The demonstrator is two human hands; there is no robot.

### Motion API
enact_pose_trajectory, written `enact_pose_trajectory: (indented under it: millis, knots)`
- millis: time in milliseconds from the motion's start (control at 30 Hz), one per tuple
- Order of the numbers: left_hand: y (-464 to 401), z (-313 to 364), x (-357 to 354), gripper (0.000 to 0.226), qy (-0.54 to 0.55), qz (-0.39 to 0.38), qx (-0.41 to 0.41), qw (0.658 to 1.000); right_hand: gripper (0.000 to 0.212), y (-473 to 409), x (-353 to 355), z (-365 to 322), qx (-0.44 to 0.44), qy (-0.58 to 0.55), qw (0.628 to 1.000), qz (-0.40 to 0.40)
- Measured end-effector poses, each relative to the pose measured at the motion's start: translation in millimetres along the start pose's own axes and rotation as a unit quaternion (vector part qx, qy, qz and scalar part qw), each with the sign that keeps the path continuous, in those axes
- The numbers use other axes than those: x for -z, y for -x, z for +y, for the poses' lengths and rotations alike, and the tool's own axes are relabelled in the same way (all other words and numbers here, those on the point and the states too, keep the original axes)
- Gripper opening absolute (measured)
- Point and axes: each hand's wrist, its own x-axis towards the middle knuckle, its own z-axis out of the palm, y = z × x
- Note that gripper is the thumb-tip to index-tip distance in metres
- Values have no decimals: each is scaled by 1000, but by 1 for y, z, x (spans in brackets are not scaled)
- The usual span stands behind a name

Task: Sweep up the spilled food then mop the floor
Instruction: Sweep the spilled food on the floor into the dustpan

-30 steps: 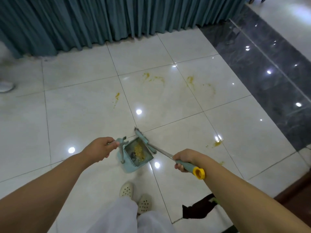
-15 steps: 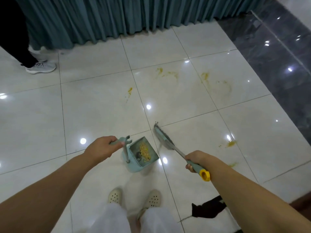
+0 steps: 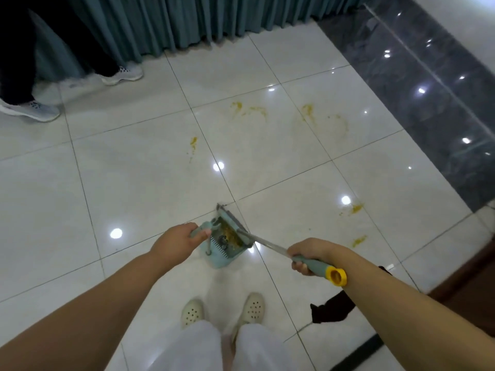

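Broom head [image 3: 233, 226] hides dustpan [image 3: 223, 254] contents

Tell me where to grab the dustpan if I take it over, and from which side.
Take the dustpan by its upright handle, where the left hand grips it now. Come from the left, the handle side: the broom, held in the right hand, lies across the pan's right edge, and the tray holds swept food, so probably keep it level.
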Motion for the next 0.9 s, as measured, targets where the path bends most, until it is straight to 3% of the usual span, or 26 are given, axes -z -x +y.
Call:
enact_pose_trajectory:
  millis: [233,567,700,900]
  knots:
    - [10,-8,7,47,-14,15,-12,1000,17,18,-4,-4,23,29,999,20]
    - [25,-42,27,54,-19,18,-5,1000,19,-24,-28,-10,32,-37,996,76]
    - [26,-55,31,56,26,10,20,999,18,-37,-62,8,13,-55,997,59]
    - [23,-60,32,60,-6,4,8,1000,14,-21,-95,28,-8,-59,998,16]
